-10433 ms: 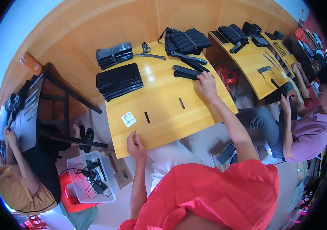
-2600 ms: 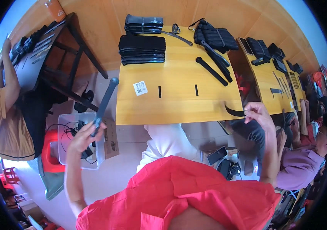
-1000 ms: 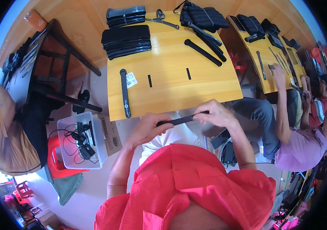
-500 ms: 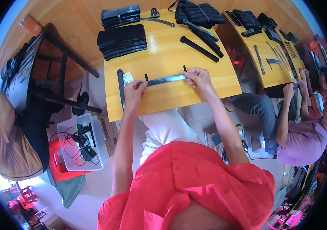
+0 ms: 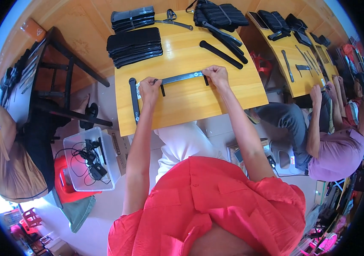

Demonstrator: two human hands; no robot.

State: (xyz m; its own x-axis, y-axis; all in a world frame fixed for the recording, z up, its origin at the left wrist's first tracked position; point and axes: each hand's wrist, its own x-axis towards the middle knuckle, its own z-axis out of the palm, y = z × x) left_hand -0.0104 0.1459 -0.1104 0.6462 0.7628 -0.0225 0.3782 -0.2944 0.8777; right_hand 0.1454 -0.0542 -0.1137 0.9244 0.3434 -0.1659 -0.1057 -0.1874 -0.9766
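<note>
A long dark strap (image 5: 181,78) is held flat on the yellow counter (image 5: 199,100), stretched between both hands. Its left end is pinched under the closed fingers of the left hand (image 5: 149,86), and its right end is pressed down by the right hand (image 5: 216,75), whose fingers are curled over it. The strap lies roughly level across the middle of the counter, slightly higher at the right end. Two short black marks (image 5: 163,90) are seen on the counter just below the strap, one near each hand.

A second black strap (image 5: 134,105) is laid lengthwise along the counter's left edge, just beside the left hand. Behind it, a stack of black flat pieces (image 5: 134,46) is piled at the far left, with a smaller stack (image 5: 132,18) beyond it. A black bar (image 5: 221,54) is laid slantwise at the far right, well apart from the hands, and a black bundle (image 5: 218,13) rests at the far edge. Scissors (image 5: 174,19) are placed between the smaller stack and the bundle.

A clear bin (image 5: 89,164) with cables stands on the floor to the left. Another person's arms (image 5: 318,119) are seen at a neighbouring counter (image 5: 295,64) on the right.
</note>
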